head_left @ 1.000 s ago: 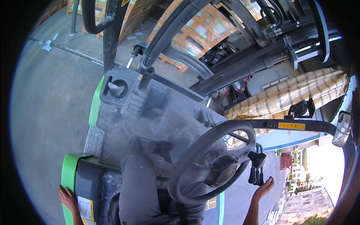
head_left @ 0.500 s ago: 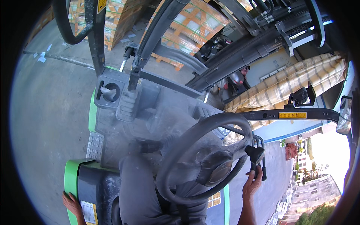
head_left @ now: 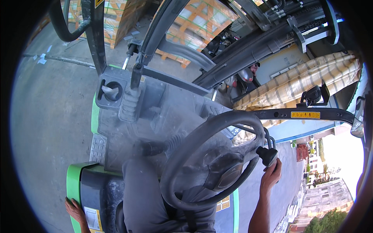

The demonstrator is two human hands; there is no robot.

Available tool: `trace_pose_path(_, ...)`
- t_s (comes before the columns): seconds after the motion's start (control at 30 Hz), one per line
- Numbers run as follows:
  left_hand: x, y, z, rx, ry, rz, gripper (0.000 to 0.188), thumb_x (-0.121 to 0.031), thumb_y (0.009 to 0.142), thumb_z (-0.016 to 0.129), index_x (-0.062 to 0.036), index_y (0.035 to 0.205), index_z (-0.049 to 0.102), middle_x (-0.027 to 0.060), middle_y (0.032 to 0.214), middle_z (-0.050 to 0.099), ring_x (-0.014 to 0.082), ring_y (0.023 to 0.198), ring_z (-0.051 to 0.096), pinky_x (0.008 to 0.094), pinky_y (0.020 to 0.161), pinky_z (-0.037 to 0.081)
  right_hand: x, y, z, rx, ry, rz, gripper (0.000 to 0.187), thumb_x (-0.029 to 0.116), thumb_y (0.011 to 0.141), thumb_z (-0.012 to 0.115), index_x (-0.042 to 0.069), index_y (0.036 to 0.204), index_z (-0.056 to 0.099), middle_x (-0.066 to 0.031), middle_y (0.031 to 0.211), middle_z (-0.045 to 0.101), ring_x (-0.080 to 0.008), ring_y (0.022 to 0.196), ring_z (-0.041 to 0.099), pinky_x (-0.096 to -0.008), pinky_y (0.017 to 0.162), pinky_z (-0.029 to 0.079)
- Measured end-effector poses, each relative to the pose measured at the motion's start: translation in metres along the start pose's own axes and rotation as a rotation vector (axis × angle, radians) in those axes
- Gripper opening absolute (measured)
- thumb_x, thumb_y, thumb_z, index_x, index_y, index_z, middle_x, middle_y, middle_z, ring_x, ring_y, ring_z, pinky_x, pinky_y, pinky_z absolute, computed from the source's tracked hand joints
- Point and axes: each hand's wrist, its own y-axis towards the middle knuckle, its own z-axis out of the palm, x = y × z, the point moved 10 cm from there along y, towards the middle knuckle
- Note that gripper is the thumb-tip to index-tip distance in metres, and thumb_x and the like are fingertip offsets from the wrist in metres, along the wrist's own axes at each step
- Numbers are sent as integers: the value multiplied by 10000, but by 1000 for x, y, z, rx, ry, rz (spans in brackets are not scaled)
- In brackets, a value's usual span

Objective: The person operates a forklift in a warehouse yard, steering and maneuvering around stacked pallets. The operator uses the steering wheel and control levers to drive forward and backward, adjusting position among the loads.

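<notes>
A black steering wheel (head_left: 211,121) stands in front of my legs, dusty at its hub. My right hand (head_left: 270,178) is closed at the black spinner knob (head_left: 268,156) on the wheel's right side; the knob partly hides the fingertips. Far to the left, my left hand (head_left: 74,209) lies on the green-edged side panel (head_left: 74,182) of the forklift, its fingers stretched over the edge and holding nothing.
Ahead rises the dark mast (head_left: 248,58). Wrapped pallet crates (head_left: 204,23) stand beyond it. A striped tarp (head_left: 299,83) hangs at the right behind a black bar (head_left: 287,113). A cup holder (head_left: 101,93) with crumpled white material sits front left, above the concrete floor (head_left: 50,116).
My right hand has moved up and slightly right, from just below the knob to against it. The knob and wheel have shifted slightly in view. My left hand has stayed in place.
</notes>
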Motion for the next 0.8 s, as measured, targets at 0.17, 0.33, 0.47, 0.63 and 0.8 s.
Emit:
trace_pose_path(0.17, 4, -2, 2, 0, -32, -9, 498, -321, 1090, 465, 53, 1415, 511, 269, 1330, 591, 442, 1203, 559, 484, 1008, 436, -6, 12, 2, 2, -18, -39, 307, 213, 1078, 510, -33, 1206, 643, -134, 891, 684, -157, 560, 577, -304, 475, 458)
trace_pose_path(0.33, 5, 0, 5, 16, 11, -5, 499, -321, 1090, 464, 53, 1417, 510, 270, 1335, 590, 441, 1215, 556, 478, 1012, 438, -14, 15, 0, -33, -31, -98, 308, 210, 1077, 515, -29, 1221, 645, -124, 906, 687, -148, 594, 590, -294, 481, 468)
trace_pose_path(0.47, 8, -1, 5, 17, -34, -18, 500, -321, 1090, 464, 54, 1419, 507, 268, 1335, 589, 442, 1217, 554, 476, 1012, 439, -17, 15, 1, -30, -46, -105, 309, 210, 1078, 513, -26, 1231, 642, -114, 917, 686, -143, 606, 590, -289, 489, 471)
trace_pose_path(0.63, 3, -2, 3, 20, -20, -12, 496, -317, 1091, 461, 49, 1422, 506, 260, 1329, 590, 439, 1211, 554, 474, 1010, 436, -18, 16, 1, -12, -36, -30, 284, 195, 1077, 502, -31, 1154, 655, -182, 908, 691, -279, 707, 634, -380, 635, 495)
trace_pose_path(0.8, -5, -3, -3, 23, -28, -30, 487, -309, 1090, 463, 43, 1424, 506, 258, 1327, 590, 437, 1212, 553, 475, 1016, 432, -16, 6, 1, 4, -28, 27, 281, 184, 1077, 497, -44, 1137, 650, -163, 843, 664, -248, 677, 619, -369, 634, 483)
